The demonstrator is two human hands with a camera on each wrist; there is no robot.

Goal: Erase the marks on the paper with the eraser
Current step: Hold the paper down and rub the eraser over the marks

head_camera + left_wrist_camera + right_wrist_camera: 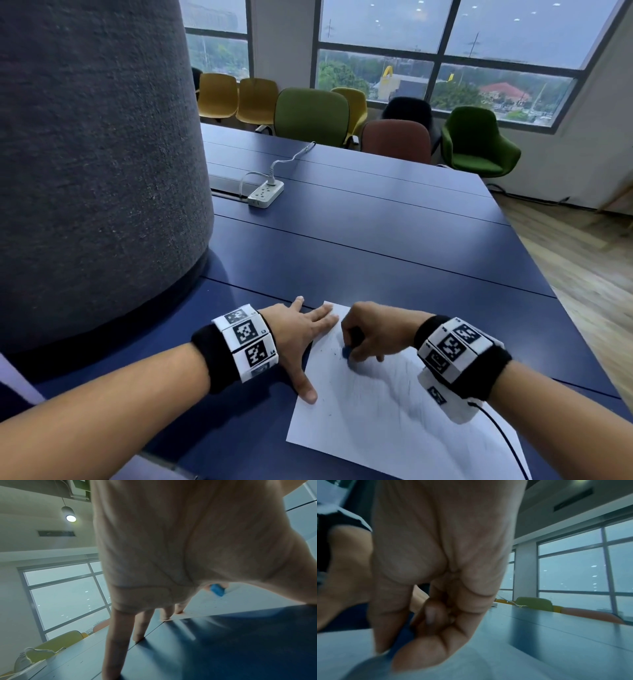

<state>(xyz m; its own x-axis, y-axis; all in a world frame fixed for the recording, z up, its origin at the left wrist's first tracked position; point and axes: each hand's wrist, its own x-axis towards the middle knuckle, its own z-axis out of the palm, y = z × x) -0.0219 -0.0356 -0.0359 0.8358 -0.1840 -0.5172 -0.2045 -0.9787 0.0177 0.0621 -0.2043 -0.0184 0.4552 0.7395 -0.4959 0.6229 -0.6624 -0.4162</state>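
A white sheet of paper [370, 418] lies at the near edge of the dark blue table [376, 246], with faint grey pencil marks [411, 370] and small eraser crumbs on it. My right hand [370, 337] pinches a small blue eraser [346, 352] and presses it onto the paper's upper left part. The eraser [217, 589] also shows in the left wrist view, and as a blue sliver [402, 637] between thumb and finger in the right wrist view. My left hand [301, 337] lies flat with spread fingers, its fingertips and thumb holding down the paper's left edge [223, 607].
A large grey fabric-covered column [96, 154] rises close on the left. A white power strip [265, 193] with its cable sits farther back on the table. Yellow, green and red chairs [311, 114] line the far side under the windows. The table edge and wooden floor [582, 274] are to the right.
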